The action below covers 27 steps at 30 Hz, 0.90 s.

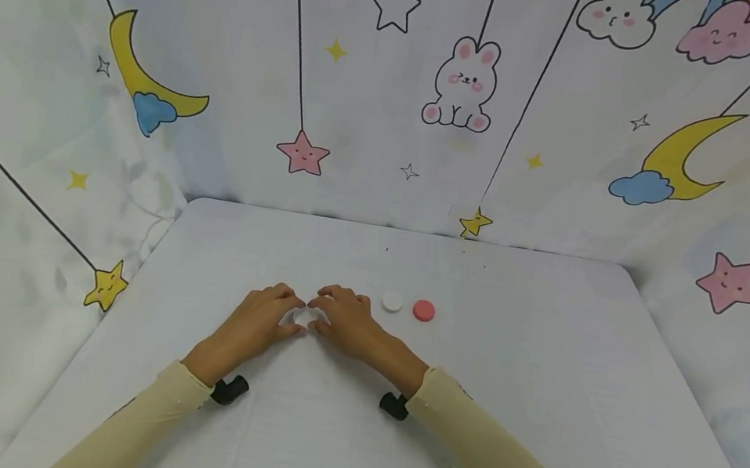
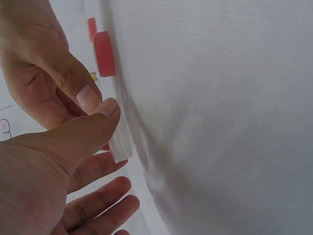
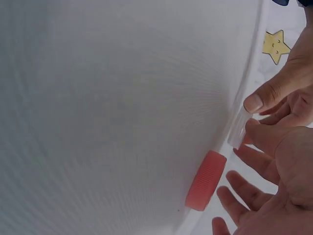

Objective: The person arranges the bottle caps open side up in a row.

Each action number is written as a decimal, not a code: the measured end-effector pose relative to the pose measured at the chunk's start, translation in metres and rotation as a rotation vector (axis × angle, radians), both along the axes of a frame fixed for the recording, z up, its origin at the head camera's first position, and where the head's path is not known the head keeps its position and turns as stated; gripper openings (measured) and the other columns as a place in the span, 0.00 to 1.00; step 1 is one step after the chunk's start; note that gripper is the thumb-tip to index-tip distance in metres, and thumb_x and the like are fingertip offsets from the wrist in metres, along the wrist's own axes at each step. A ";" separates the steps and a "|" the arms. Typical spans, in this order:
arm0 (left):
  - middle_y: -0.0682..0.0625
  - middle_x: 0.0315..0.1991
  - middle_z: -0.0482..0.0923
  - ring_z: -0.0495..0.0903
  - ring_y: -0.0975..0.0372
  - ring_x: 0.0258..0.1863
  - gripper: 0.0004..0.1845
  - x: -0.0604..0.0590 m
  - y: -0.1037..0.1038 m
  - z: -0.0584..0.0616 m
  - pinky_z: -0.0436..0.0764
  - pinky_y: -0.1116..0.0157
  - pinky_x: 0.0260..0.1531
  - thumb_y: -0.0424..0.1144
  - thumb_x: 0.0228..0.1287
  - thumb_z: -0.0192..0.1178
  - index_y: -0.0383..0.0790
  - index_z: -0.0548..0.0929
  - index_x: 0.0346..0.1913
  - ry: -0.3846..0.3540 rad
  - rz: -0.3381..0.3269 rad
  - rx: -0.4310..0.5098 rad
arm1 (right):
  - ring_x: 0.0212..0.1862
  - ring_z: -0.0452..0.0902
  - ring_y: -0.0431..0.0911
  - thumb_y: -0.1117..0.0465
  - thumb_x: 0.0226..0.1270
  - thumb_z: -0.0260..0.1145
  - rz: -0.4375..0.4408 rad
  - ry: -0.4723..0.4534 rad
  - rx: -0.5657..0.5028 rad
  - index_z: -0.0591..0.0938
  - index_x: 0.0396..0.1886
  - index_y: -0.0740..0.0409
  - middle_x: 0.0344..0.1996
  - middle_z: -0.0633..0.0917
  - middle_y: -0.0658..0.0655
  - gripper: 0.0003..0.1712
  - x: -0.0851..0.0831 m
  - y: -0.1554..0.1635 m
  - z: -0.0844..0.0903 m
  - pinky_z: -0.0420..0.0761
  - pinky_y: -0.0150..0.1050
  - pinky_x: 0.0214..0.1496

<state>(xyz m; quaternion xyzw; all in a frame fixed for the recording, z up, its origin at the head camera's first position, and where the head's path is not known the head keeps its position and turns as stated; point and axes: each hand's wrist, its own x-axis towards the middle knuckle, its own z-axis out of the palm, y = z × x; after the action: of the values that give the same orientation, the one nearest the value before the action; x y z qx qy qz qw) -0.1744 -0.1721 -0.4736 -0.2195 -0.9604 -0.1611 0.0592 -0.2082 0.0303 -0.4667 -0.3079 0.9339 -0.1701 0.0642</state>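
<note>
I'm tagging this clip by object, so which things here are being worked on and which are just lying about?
In hand: clear ribbed cap, pinched between left hand and right hand.

Lying about: white cap, red cap, both apart from the hands on the white table.

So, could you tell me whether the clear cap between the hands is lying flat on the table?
It sits flat on the table: the clear cap has its ribbed rim against the cloth, pinched by left hand and right hand.
</note>
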 end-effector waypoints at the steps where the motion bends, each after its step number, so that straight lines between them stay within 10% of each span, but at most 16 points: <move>1: 0.43 0.51 0.83 0.85 0.48 0.48 0.22 0.000 0.000 -0.001 0.82 0.46 0.53 0.45 0.62 0.77 0.36 0.88 0.55 0.000 -0.003 0.004 | 0.72 0.71 0.53 0.49 0.77 0.69 -0.001 0.002 0.004 0.84 0.64 0.45 0.71 0.77 0.54 0.20 0.001 0.000 0.000 0.68 0.61 0.70; 27: 0.43 0.51 0.82 0.84 0.48 0.51 0.25 0.001 0.001 -0.004 0.80 0.45 0.54 0.46 0.59 0.79 0.37 0.88 0.55 -0.010 0.012 0.004 | 0.73 0.70 0.51 0.48 0.76 0.70 -0.019 0.015 0.047 0.84 0.65 0.45 0.71 0.77 0.53 0.21 0.004 -0.003 0.000 0.68 0.63 0.71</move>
<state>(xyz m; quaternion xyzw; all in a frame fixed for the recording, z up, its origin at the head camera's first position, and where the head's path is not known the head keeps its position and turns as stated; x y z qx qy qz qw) -0.1734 -0.1710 -0.4776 -0.2129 -0.9616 -0.1639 0.0558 -0.2045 0.0275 -0.4668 -0.2987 0.9409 -0.1466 0.0630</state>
